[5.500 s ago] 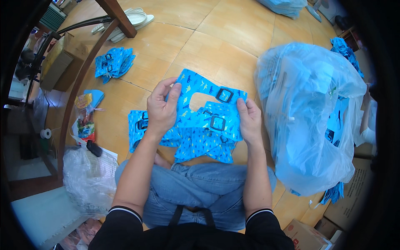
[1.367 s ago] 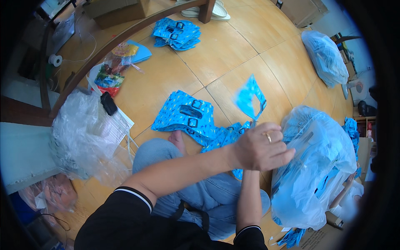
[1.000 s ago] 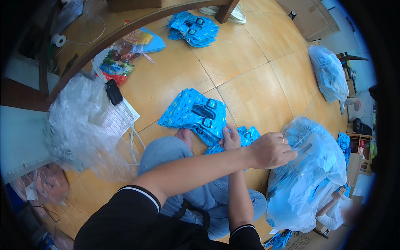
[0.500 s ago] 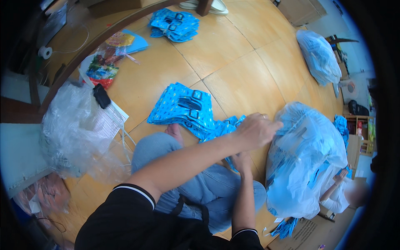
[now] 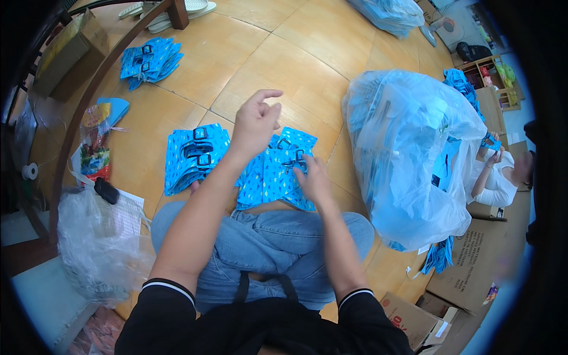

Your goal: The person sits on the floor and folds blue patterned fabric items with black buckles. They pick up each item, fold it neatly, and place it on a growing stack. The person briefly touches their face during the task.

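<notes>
left hand [image 5: 255, 124] raised, finger and thumb parted, right hand [image 5: 315, 182] likewise parted, at blue printed pieces [image 5: 264, 177]

The pieces [image 5: 254, 180] beneath the right hand [image 5: 315, 180] were bright blue, printed with small pale and darker blue figures; the stack [image 5: 180, 163] left of the left hand [image 5: 253, 124] wore the same blue, scattered with pale flecks, its 2 visible buckles [image 5: 200, 139] black; the big bag [image 5: 408, 154] right of the right hand was milky and translucent over blue; beyond both hands the floor [image 5: 296, 71] was orange-tan with darker joints; nearer than the hands, the jeans [image 5: 266, 242] were faded blue, the 2 sleeves [image 5: 160, 307] black with a white stripe.
</notes>
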The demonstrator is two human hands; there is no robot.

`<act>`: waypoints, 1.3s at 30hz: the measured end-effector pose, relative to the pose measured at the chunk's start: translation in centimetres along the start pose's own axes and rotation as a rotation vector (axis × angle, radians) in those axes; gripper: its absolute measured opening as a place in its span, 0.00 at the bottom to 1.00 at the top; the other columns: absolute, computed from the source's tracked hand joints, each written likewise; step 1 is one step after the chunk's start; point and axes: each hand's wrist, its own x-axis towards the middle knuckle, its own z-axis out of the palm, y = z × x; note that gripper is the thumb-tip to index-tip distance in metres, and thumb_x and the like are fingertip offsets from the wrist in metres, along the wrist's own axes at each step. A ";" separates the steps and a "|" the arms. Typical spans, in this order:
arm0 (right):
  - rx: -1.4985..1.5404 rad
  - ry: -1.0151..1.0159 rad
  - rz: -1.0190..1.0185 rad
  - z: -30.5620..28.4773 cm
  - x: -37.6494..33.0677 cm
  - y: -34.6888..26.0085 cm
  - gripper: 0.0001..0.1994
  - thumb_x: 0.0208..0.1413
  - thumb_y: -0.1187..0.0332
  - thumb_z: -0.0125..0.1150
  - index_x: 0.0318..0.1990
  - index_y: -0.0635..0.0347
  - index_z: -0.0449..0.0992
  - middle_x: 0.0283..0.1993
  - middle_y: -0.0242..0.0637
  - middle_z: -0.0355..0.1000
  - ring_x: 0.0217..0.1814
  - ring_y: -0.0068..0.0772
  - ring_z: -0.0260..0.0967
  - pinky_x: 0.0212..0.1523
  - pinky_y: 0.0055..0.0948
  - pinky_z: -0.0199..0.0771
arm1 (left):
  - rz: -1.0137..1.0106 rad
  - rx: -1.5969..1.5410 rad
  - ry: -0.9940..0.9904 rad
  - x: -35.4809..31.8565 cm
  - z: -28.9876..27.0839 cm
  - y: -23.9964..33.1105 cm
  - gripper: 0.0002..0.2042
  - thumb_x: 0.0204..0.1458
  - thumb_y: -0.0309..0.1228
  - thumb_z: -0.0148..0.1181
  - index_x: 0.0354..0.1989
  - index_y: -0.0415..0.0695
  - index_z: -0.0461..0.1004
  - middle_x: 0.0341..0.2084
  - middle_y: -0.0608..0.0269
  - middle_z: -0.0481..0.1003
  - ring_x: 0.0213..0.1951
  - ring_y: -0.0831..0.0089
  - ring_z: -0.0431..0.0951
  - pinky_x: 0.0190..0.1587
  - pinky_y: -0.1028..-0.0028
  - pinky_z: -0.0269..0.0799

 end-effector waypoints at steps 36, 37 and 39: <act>1.273 0.052 -0.059 -6.9 5.3 -2.1 0.20 0.61 0.63 0.59 0.56 0.66 0.66 0.48 0.37 0.72 0.46 0.23 0.70 0.46 0.25 0.72 | -0.216 -0.349 -0.187 0.6 -0.3 1.3 0.12 0.63 0.34 0.51 0.48 0.39 0.71 0.38 0.63 0.78 0.36 0.82 0.78 0.39 0.80 0.75; 1.316 0.035 -0.028 -7.1 5.1 -2.0 0.19 0.62 0.63 0.58 0.55 0.65 0.67 0.46 0.35 0.72 0.43 0.19 0.69 0.44 0.22 0.72 | -0.197 -0.355 -0.124 0.5 -0.2 1.1 0.11 0.63 0.34 0.51 0.47 0.39 0.72 0.36 0.65 0.78 0.33 0.85 0.76 0.36 0.82 0.73; 1.353 0.084 -0.020 -7.3 5.0 -1.8 0.16 0.63 0.64 0.57 0.52 0.65 0.69 0.42 0.31 0.73 0.39 0.14 0.68 0.39 0.18 0.71 | -0.128 -0.283 -0.076 0.7 -0.3 0.7 0.11 0.63 0.34 0.52 0.44 0.40 0.73 0.32 0.69 0.77 0.29 0.89 0.72 0.31 0.84 0.68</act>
